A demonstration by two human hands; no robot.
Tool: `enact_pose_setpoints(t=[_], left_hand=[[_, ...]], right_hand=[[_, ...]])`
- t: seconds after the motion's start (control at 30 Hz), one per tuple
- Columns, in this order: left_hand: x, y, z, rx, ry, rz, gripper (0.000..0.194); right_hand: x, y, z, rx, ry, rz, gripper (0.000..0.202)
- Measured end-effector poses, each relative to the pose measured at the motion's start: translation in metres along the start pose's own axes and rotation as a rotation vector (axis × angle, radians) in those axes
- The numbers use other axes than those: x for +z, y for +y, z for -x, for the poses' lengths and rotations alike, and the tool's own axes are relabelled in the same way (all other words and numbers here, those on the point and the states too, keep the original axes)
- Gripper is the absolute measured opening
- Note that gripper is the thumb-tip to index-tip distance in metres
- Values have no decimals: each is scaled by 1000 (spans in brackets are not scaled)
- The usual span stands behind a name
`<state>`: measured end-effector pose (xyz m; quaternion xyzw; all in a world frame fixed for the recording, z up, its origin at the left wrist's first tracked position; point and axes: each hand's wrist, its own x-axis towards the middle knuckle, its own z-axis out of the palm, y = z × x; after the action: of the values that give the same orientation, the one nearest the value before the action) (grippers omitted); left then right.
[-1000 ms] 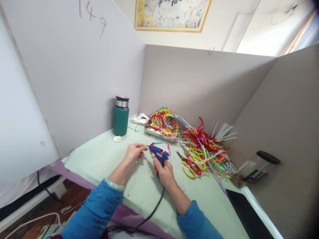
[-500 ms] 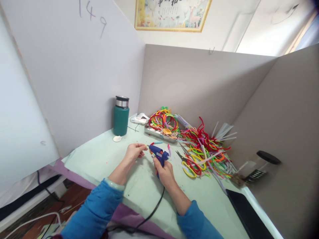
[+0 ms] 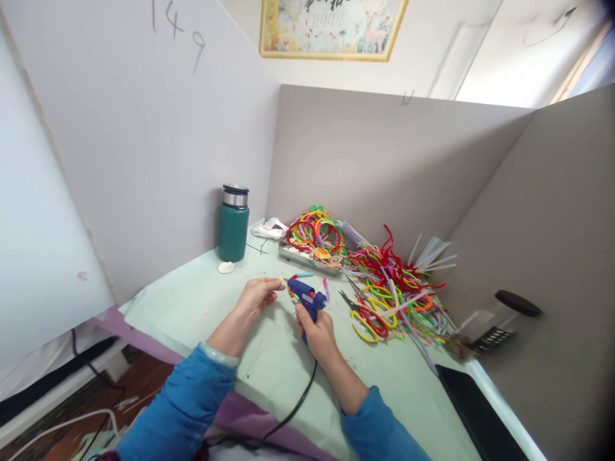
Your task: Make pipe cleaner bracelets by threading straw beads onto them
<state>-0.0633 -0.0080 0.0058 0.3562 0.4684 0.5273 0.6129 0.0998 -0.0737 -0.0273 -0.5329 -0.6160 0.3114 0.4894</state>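
Observation:
My right hand [image 3: 317,330] is wrapped round the handle of a blue hot glue gun [image 3: 305,294], whose nozzle points left. A black cord runs down from its grip toward the table's front edge. My left hand [image 3: 257,298] pinches a small pale yellowish piece [image 3: 282,280] between thumb and fingertips, close by the nozzle. Whether nozzle and piece touch, I cannot tell. That piece is too small to name. Just behind the gun lie a short blue pipe cleaner piece [image 3: 303,274] and a pink one [image 3: 326,288].
Scissors with yellow and red handles [image 3: 368,320] lie right of the gun, beside a heap of pipe cleaners [image 3: 394,275]. A metal tray [image 3: 307,260] holds coloured rings. A green bottle [image 3: 233,227] stands at back left, a lidded clear jar [image 3: 504,320] at right, near a black flat object [image 3: 475,410].
Almost nothing differs. My left hand has shifted very slightly, its pinch kept near the nozzle; the glue gun stays in place.

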Motion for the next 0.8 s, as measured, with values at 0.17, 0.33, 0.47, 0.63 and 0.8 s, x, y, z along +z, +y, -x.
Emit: enact_pose_setpoints(t=[0.17, 0.33, 0.47, 0.63, 0.8], left_hand=[[1, 2, 3, 59, -13, -53, 31], [2, 2, 4, 112, 6, -122, 30], [3, 0, 2, 142, 19, -170, 29], [3, 0, 1, 156, 43, -164, 30], [3, 0, 2, 154, 35, -174, 26]], right_hand=[[1, 0, 0, -4, -2, 17, 55], [1, -1, 0, -22, -13, 38, 54], [1, -1, 0, -29, -3, 61, 54], [0, -1, 0, -36, 17, 78, 54], [1, -2, 0, -36, 8, 93, 55]])
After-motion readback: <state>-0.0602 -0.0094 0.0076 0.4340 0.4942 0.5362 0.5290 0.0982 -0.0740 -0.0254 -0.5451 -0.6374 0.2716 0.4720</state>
